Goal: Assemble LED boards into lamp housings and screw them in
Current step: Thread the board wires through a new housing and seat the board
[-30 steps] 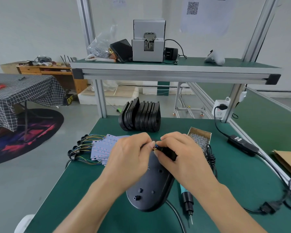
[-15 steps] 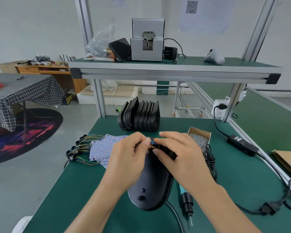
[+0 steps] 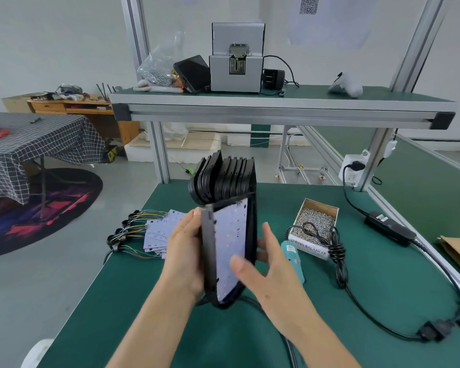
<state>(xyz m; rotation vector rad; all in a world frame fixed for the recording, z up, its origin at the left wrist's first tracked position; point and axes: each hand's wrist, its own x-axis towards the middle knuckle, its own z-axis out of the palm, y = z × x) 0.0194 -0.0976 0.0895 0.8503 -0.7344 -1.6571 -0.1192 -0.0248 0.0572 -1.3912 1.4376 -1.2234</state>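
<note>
My left hand point(image 3: 182, 254) grips housing point(image 3: 210, 261) on edge above counter point(image 3: 383, 288); right hand point(image 3: 266, 264) loose, steadying board point(image 3: 230, 248) inside. Risk: unscrewed board tips out if tilt continues. Screws point(image 3: 315, 221) nearby.

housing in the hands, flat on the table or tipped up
Tipped up: the housing stands on edge between both hands, LED board facing right.

Screw box point(image 3: 316, 221) right of housing point(image 3: 227, 251); boards point(image 3: 158, 232) left
</note>
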